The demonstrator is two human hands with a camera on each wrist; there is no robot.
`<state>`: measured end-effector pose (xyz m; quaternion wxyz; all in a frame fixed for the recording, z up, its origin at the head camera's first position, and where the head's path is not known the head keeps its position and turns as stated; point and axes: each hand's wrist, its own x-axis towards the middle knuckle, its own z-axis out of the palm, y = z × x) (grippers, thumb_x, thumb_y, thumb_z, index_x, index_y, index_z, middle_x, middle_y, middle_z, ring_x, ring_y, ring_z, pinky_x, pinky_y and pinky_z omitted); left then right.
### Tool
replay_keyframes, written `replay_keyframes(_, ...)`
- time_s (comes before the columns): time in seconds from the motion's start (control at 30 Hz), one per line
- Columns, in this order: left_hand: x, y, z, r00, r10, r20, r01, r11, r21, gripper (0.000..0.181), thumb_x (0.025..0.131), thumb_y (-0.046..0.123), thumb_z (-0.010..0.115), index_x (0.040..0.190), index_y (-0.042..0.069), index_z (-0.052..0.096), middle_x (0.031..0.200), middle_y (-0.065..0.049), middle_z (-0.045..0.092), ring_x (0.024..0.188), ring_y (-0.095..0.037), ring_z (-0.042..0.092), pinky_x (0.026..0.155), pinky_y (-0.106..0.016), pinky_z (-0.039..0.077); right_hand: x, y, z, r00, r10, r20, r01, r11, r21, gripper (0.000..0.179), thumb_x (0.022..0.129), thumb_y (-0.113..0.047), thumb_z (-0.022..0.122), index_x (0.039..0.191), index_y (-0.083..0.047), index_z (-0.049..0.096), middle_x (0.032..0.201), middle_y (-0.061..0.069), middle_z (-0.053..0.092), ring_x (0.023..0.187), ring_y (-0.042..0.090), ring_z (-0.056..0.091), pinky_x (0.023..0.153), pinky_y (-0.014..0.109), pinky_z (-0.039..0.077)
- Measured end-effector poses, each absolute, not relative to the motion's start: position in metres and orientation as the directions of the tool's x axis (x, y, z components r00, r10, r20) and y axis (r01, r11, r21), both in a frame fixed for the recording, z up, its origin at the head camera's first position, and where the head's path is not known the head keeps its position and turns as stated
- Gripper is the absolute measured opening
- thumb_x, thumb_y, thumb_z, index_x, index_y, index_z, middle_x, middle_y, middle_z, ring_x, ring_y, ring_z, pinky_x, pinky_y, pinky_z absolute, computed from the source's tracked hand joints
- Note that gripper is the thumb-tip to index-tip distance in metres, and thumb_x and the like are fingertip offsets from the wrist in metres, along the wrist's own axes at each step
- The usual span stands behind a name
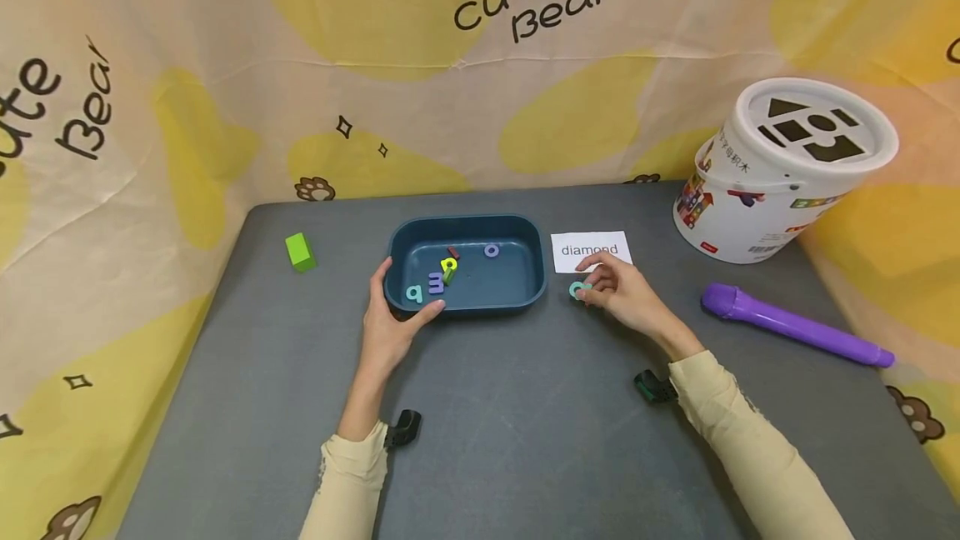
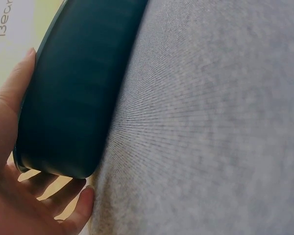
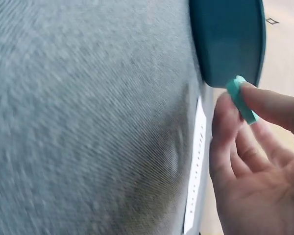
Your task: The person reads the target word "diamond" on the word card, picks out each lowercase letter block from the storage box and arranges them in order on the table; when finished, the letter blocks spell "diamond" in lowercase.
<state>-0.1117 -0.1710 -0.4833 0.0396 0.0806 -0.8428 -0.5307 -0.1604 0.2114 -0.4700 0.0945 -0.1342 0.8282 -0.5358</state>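
A dark blue tray (image 1: 513, 277) holds several small letter pieces: a teal one (image 1: 414, 294), a purple m (image 1: 436, 282), a yellow one (image 1: 449, 264), a green piece (image 1: 447, 277), a small dark red piece (image 1: 453, 253) and a purple ring-shaped one (image 1: 492, 250). My left hand (image 1: 387, 333) grips the tray's near left corner, thumb on the front rim and fingers along the left side. To the right of the tray, my right hand (image 1: 626, 297) pinches a teal ring-shaped letter piece (image 3: 242, 100) between thumb and fingers. Its full shape is partly hidden by the fingers.
Just beyond the right hand lies a white card (image 1: 567, 242) reading "diamond". A green block (image 1: 300, 252) sits at the left. On the right are a white bucket (image 1: 757, 215) with a shape-slot lid and a purple toy microphone (image 1: 795, 325). Printed cloth hangs behind the grey table (image 1: 510, 423).
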Motion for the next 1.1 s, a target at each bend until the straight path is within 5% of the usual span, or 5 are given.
replay_keyframes(0.2,-0.112,-0.171,-0.483,-0.984,-0.176,-0.019,-0.093,0.426,0.9,0.109,0.084,0.036,0.092,0.168,0.029,0.023,0.175,-0.011,0.027,0.16,-0.034,0.029,0.127,-0.062,0.026,-0.165,0.202,-0.477,-0.942,-0.335,0.015,-0.19,0.498,-0.846,0.01,0.089,-0.007,0.085,0.097,-0.004,0.08,0.085,0.012,0.075,0.075,0.012,0.065,0.068,0.021,0.05)
replay_keyframes(0.73,-0.111,-0.17,-0.484,-0.984,-0.176,-0.018,-0.091,0.416,0.905,0.109,0.084,0.037,0.092,0.168,0.028,0.023,0.175,-0.011,0.027,0.158,-0.035,0.032,0.126,-0.062,0.028,-0.168,0.189,-0.48,-0.95,-0.311,0.037,-0.243,0.657,-0.714,0.019,0.086,-0.006,0.087,0.104,-0.002,0.082,0.095,0.012,0.072,0.084,0.021,0.061,0.077,0.032,0.047)
replay_keyframes(0.93,-0.112,-0.171,-0.484,-0.984,-0.177,-0.015,-0.09,0.424,0.901,0.109,0.084,0.038,0.092,0.168,0.028,0.023,0.175,-0.01,0.027,0.159,-0.034,0.031,0.127,-0.062,0.027,-0.169,0.171,-0.467,-0.967,-0.221,0.128,-0.245,0.666,-0.704,0.024,0.092,-0.006,0.081,0.115,-0.001,0.076,0.118,0.019,0.063,0.109,0.035,0.057,0.09,0.047,0.045)
replay_keyframes(1.1,-0.112,-0.171,-0.483,-0.983,-0.183,-0.017,-0.096,0.43,0.898,0.109,0.083,0.039,0.092,0.168,0.027,0.024,0.175,-0.009,0.027,0.16,-0.034,0.03,0.127,-0.062,0.025,-0.168,0.14,-0.453,-0.94,-0.18,0.289,-0.338,0.587,-0.736,0.027,0.095,-0.003,0.075,0.122,-0.002,0.072,0.129,0.019,0.056,0.122,0.037,0.05,0.09,0.045,0.043)
